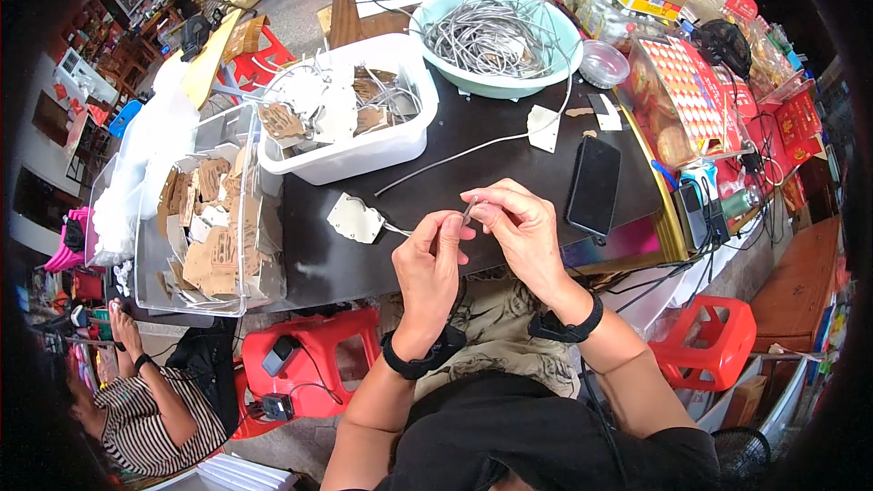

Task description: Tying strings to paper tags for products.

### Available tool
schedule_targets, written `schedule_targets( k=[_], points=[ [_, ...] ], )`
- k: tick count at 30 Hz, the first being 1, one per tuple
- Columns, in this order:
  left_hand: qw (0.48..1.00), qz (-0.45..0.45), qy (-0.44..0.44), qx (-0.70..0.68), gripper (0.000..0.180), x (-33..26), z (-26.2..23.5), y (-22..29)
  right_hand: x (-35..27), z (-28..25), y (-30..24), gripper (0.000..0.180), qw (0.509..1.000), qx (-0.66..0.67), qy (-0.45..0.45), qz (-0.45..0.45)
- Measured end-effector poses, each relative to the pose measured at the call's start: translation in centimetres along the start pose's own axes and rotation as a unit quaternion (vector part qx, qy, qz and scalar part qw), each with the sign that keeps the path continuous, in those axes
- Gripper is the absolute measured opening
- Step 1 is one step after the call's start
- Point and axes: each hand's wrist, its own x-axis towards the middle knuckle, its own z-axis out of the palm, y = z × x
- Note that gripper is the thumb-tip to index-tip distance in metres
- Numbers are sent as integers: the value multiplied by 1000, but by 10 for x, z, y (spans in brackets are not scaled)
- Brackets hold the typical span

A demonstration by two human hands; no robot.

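My left hand (429, 259) and my right hand (520, 225) meet above the near edge of the black table. Between their pinched fingertips is a thin grey cable (468, 210), of which only a short dark-looking bit shows. A white cable piece (395, 229) runs from my left fingers to a pale card (356, 218) with small holes, lying to the left. Beyond my hands a loose grey cable (455, 154) stretches across the table toward a light-green basin (506, 82) with many coiled grey cables. To the right of my right hand lies a black phone (595, 184).
A white tub (341, 164) with cards and cables stands at the back left. Beside it is a clear bin (191, 295) of torn cardboard. Red stools (705, 345) flank me. Boxes and packets crowd the right side; another person (164, 400) sits at lower left.
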Motion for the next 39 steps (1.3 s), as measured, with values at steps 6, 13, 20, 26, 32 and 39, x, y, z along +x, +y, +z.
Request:
schedule_targets(
  k=[6,13,20,26,32,39],
  points=[
    [1000,0,-7,7,22,0,0,-2,2,1,-1,17,1000,11,-6,12],
    [999,10,-23,44,23,1,-2,0,3,1,4,13,1000,4,-13,1],
    [999,6,-34,36,23,2,-2,-1,2,2,7,8,999,42,2,12],
    [998,-22,-54,23,19,0,-6,0,1,5,9,5,1000,-1,19,-23],
    [941,137,148,273,27,37,-68,-42,1,-14,4,6,998,24,24,-50],
    [886,-2,135,443,40,49,-101,-71,-6,-12,6,9,998,65,11,-25]
  ],
)
